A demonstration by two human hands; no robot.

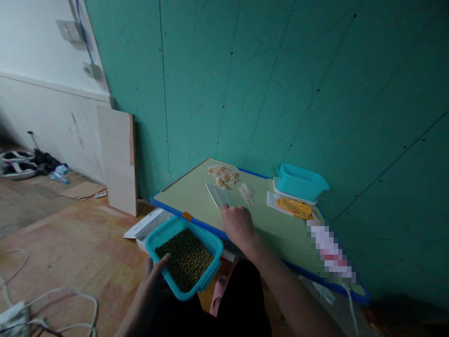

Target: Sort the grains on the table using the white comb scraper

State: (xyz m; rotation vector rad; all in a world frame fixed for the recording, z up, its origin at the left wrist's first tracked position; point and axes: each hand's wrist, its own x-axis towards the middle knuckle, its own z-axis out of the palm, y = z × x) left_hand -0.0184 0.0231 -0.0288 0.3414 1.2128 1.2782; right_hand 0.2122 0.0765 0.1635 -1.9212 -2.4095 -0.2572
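While the left hand holds a teal tub below the tabletop edge, its grip is pinching the tub's near rim, thumb on top and fingers hidden underneath. The tub is full of green beans. Up and to the right of that grip, the right hand rests on the tabletop, its grip closed on the near end of a white comb; the fingers are hidden behind the back of the hand. The comb's teeth lie flat on the tabletop just beyond the right grip. Further beyond are a brown grain pile and a white rice pile. Well right of the right grip are a teal box and a yellow item.
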